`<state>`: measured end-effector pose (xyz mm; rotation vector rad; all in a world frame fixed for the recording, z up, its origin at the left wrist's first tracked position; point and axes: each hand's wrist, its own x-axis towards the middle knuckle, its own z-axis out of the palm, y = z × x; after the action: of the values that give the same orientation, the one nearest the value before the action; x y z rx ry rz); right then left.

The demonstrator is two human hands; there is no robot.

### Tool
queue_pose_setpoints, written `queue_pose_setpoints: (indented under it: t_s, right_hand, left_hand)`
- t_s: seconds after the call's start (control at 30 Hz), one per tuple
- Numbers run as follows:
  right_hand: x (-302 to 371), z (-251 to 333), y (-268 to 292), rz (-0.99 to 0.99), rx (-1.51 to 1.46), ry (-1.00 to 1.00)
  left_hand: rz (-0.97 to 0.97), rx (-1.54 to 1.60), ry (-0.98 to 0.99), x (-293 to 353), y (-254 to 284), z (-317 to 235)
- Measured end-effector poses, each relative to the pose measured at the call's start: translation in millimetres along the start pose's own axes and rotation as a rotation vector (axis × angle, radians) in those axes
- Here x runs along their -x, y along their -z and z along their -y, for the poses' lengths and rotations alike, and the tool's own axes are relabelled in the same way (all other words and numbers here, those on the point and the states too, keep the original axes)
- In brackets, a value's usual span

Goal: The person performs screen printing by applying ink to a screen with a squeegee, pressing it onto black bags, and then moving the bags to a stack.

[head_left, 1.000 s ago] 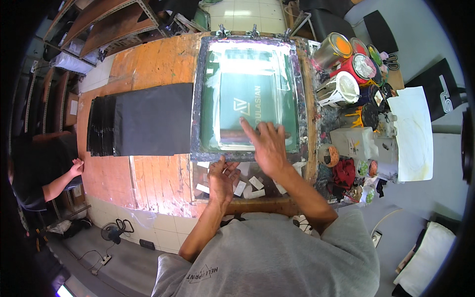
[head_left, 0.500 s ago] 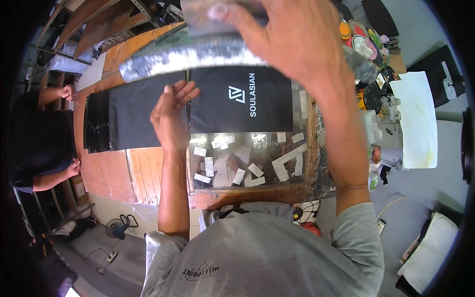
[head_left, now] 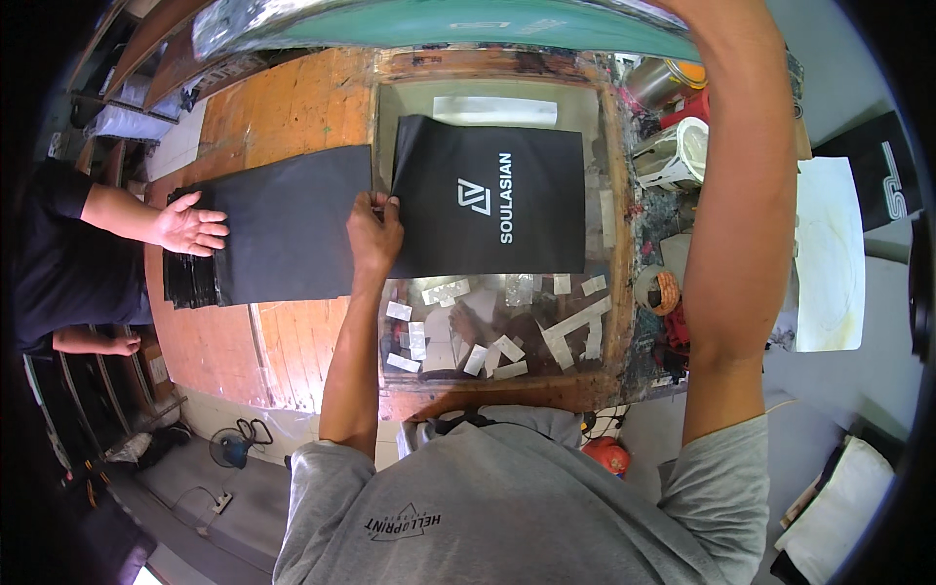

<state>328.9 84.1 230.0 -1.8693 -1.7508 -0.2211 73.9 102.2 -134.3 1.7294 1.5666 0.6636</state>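
My left hand (head_left: pixel 374 236) pinches the left edge of a flat black sheet (head_left: pixel 546 200) with a white printed logo and lettering. The sheet's upper left corner curls up. It lies on a glass-topped board (head_left: pixel 497 390) with a wooden rim. Close by on the left is a stack of plain black sheets (head_left: pixel 292 224). A green-meshed printing screen (head_left: pixel 409 33) with a silvery taped edge is raised across the top. My right forearm (head_left: pixel 741 185) reaches up to the screen's right end; the hand itself is beyond the upper edge of the picture.
At the left, a co-worker's open hand (head_left: pixel 192 226) is over the stack's far end. Pale tape pieces (head_left: pixel 507 348) dot the glass. A white tub (head_left: pixel 682 154), tins and a tape roll (head_left: pixel 666 291) crowd the right side. A fan (head_left: pixel 231 448) stands low at left.
The screen has risen away from the board, with my right hand going up out of view. My left hand has closed on the printed sheet's edge. The co-worker's hand has reached over the stack.
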Motion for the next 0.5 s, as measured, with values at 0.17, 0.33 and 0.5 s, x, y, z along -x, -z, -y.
queue_pose_setpoints:
  t_s: [0.17, 0.33, 0.5]
  right_hand:
    - [-12, -7, 3, 0.134, 0.028, -0.114]
    - [-15, -26, -11, 0.098, -0.036, 0.02]
    - [-14, -41, -22, 0.005, -0.029, 0.066]
  left_hand:
    - [-0.176, -0.048, -0.113, -38, 68, 45]
    - [-0.437, -0.455, 0.012, -60, 212, 94]
    - [-0.794, -0.332, -0.279, 16, 275, 101]
